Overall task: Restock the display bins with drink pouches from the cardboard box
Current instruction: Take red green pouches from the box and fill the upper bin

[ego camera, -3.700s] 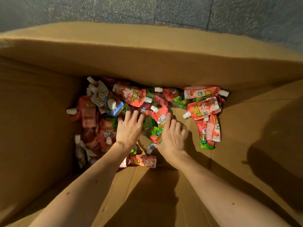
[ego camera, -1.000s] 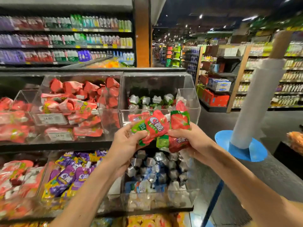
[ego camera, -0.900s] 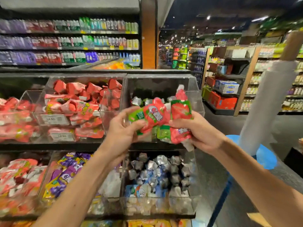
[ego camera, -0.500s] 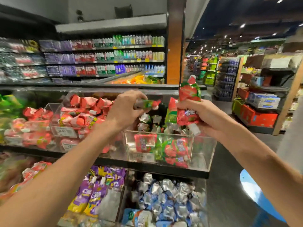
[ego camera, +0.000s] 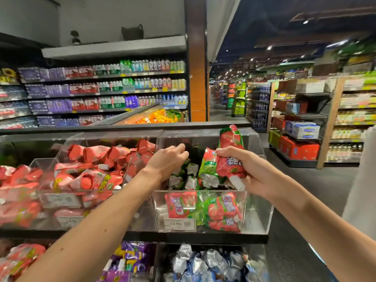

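Your left hand [ego camera: 166, 159] reaches over the front wall of the clear bin [ego camera: 256, 210] at the right end of the upper row, palm down. Its fingers [ego camera: 179, 148] are curled downward and close together, with their tips above the silver-bottomed pouches [ego camera: 191, 169] standing at the back of the bin. You cannot tell whether they pinch anything, because the back of the hand hides the fingertips.

Your right hand [ego camera: 252, 171] is above the right half of the same bin. Its fingers are clamped tight round a bundle [ego camera: 227, 165] of red-and-green pouches, pressed together in one fist. One pouch of the bundle stands up well above your knuckles, and a white cap [ego camera: 237, 183] pokes out below the fist, pointing down toward the bin. The bundle is over the bin, not resting in it.

More red-and-green stock [ego camera: 203, 208] lies flat against the inside of the bin's front wall, just above a price label [ego camera: 180, 224].

The next bin [ego camera: 61, 200] to the left is heaped with red pouches. On the row below, purple pouches [ego camera: 130, 259] sit under your left forearm and silver-blue ones [ego camera: 203, 261] sit under the bin you are filling. Shelves of bottles [ego camera: 101, 88] run along the back wall.
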Demonstrator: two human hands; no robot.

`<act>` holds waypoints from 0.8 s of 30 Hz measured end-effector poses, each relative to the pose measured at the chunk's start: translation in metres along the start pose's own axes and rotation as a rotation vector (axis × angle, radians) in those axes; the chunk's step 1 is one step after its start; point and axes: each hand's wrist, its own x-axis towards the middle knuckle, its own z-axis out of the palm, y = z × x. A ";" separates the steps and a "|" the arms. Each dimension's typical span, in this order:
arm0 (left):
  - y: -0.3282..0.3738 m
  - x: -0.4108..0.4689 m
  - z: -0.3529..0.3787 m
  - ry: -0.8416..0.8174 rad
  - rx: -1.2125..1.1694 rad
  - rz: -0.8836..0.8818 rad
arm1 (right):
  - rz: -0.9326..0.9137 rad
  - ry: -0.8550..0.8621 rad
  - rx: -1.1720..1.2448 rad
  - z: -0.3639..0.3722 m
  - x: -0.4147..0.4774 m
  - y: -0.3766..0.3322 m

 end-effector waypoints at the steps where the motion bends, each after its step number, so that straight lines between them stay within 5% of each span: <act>1: -0.001 0.003 0.003 -0.032 -0.013 -0.010 | 0.007 0.008 0.003 0.001 0.002 0.000; 14: -0.002 0.003 0.009 -0.294 0.136 0.000 | 0.046 0.062 0.078 0.001 0.022 0.010; 21: -0.001 -0.024 -0.022 0.127 -0.582 0.062 | 0.051 0.030 0.164 0.006 0.028 0.009; 24: 0.012 -0.036 -0.027 0.261 -0.679 0.172 | 0.050 0.021 0.180 0.009 0.033 0.007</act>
